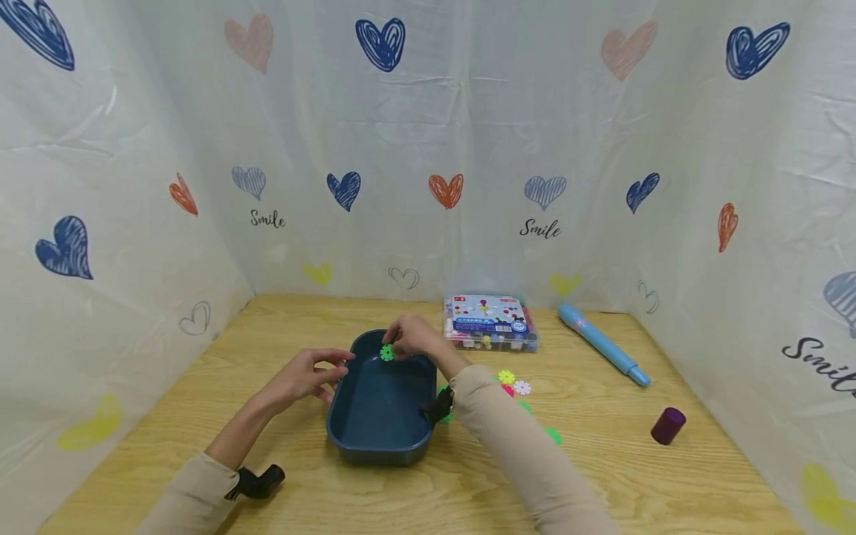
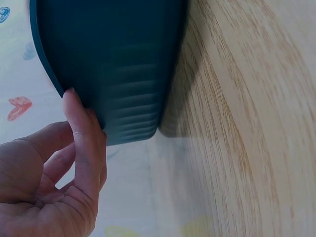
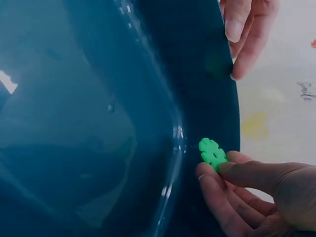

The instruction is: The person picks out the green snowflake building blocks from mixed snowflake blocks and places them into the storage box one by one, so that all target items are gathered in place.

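A dark blue oblong basin (image 1: 383, 405) stands on the table in front of the person. The right hand (image 1: 413, 336) reaches over its far end and pinches a green flower-shaped plastic disc (image 3: 214, 154) between thumb and fingers. In the head view the green disc (image 1: 387, 352) appears above the basin's inside, near the far wall. At the basin's left side is the left hand (image 1: 309, 375); its loosely bent fingertips (image 2: 74, 106) touch the rim and outer wall. More discs, including a yellow one (image 1: 506, 377) and a white one (image 1: 522, 388), lie right of the basin, partly hidden by the right arm.
A clear case (image 1: 490, 324) of coloured parts stands at the back. Farther right lie a light blue tube-shaped object (image 1: 602, 344) and a purple cylinder (image 1: 668, 426). Curtains with hearts (image 1: 381, 111) enclose the wooden table (image 1: 281, 327) at the back and sides.
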The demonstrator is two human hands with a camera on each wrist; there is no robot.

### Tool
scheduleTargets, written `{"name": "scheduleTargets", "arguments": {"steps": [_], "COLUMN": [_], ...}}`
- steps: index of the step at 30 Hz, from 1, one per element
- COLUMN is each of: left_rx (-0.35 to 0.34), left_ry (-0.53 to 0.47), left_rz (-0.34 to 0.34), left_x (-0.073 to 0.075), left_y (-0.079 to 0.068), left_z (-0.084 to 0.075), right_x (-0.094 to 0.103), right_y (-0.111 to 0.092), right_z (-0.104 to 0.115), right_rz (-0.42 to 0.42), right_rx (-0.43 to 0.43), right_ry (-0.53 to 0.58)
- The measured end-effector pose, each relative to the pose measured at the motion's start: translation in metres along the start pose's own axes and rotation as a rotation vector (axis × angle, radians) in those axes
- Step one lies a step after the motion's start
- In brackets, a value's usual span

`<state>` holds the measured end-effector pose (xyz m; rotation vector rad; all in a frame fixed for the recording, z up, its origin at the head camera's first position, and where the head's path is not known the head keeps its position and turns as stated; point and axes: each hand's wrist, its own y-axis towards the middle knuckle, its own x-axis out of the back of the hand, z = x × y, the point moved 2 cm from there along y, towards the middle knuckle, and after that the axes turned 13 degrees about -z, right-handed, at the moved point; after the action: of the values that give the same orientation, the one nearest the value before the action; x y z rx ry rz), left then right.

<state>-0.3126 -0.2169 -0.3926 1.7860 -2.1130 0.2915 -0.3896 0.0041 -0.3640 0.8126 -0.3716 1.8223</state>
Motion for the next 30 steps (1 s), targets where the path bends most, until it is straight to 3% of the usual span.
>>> {"name": "scheduleTargets", "arguments": {"steps": [6, 10, 22, 30], "left_rx": [-0.006, -0.016, -0.037, -0.019], "left_ry": [0.003, 0.006, 0.009, -0.002], "left_rz": [-0.005, 0.001, 0.022, 0.015], "left_x": [0.000, 0.000, 0.001, 0.001], "left_y": [0.000, 0.001, 0.000, 0.000], "left_z": [0.003, 0.002, 0.002, 0.002], "right_x": [-0.009, -0.015, -0.031, -0.030], "right_y": [0.005, 0.007, 0.009, 0.006], "right_z": [0.001, 0.000, 0.000, 0.007], "right_rz": [-0.017, -0.025, -0.066, -0.066], "right_rx": [-0.050, -0.037, -0.005, 0.001], "right_ry": [-0.012, -0.028, -0.219, -0.308]}}
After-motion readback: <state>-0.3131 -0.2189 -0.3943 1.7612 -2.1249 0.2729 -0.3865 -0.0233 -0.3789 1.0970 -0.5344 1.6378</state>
